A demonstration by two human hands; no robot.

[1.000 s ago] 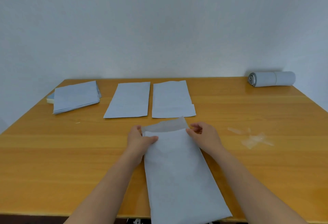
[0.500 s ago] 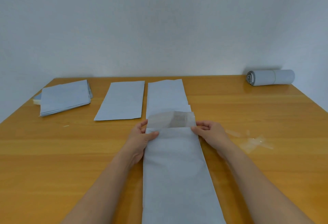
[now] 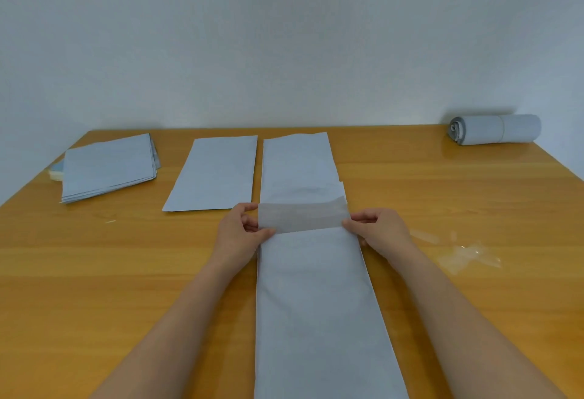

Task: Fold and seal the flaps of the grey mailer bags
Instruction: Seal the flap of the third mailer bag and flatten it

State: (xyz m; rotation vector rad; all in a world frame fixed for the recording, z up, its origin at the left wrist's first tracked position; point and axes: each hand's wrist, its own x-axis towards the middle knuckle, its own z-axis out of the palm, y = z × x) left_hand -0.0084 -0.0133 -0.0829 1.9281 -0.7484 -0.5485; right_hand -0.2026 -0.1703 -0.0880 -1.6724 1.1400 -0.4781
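Observation:
A long grey mailer bag (image 3: pixel 316 310) lies lengthwise on the wooden table (image 3: pixel 94 288) in front of me. Its flap (image 3: pixel 300 217) stands raised at the far end, pale and slightly see-through. My left hand (image 3: pixel 241 236) pinches the flap's left corner and my right hand (image 3: pixel 376 231) pinches its right corner. Beyond the flap lie two flat grey mailers, one (image 3: pixel 300 168) straight ahead and one (image 3: pixel 215 174) to its left.
A stack of grey mailers (image 3: pixel 107 171) sits at the far left of the table. A roll of grey mailers (image 3: pixel 496 130) lies at the far right by the wall. Clear peeled strips (image 3: pixel 464 253) lie on the wood right of my right hand.
The bag turned from slanted to straight in front of me. Both hands raised the flap, which now stands spread between them in front of the middle mailer.

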